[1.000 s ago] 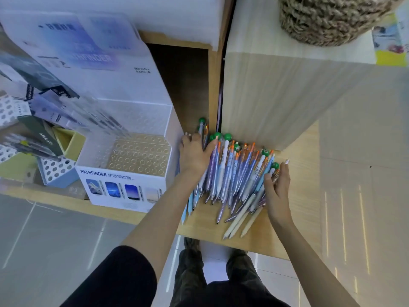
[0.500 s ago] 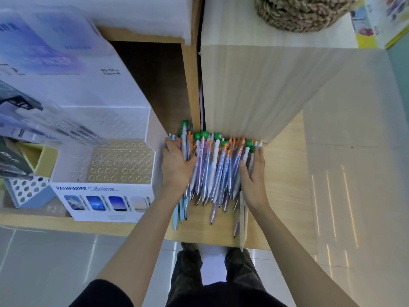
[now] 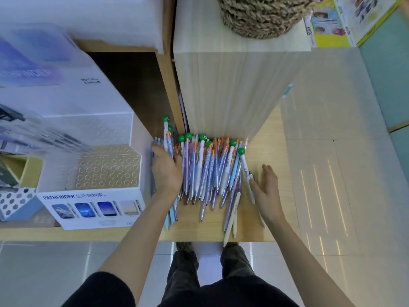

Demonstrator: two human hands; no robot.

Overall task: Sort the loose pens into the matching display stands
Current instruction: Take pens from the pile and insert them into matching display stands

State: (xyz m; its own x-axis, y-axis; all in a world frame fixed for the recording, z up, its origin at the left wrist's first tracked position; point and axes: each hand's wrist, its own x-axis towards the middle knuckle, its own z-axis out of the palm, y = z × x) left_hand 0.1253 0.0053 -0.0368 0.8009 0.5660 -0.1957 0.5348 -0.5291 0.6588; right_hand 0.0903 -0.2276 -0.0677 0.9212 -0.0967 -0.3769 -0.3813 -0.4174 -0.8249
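Left hand [image 3: 167, 171]: lies on the left flank of the pile, back uppermost, fingers bent in among the barrels. The fingertips are hidden, so whether any pen is pinched cannot be told.
Right hand [image 3: 266, 189]: fingers straight and close together, palm turned toward the pile and holding nothing. The thumb appears to touch the outermost white pen [image 3: 246, 173].
Loose pens [image 3: 205, 173]: one heap at centre frame on the wooden shelf [image 3: 272, 129], between the two hands. The caps are butted against the pale cabinet side [image 3: 232, 85], and the tips point toward the lower edge of the frame.
Overhanging pens [image 3: 230, 222]: two cream barrels at the heap's lower right, their tips past the shelf's front edge.
Stray pen [image 3: 166, 127]: green-capped, it reaches up beyond the heap toward the dark gap beside the cabinet.
Display stand [image 3: 93, 196]: a white box marked PATHFINDER at centre left, just beside the left hand. Its perforated tray [image 3: 106, 169] holds no pens.
Risk, spill: a squeeze from both sides would likely make the round barrels ride over one another and roll. The overhanging pair would be the first to drop to the floor.
Risk, loss: a push toward the top of the frame could drive the stray pen into the gap.
Risk, mis-sort: the colours are mixed, so a handful lifted blind would probably carry pens that do not match the stand.
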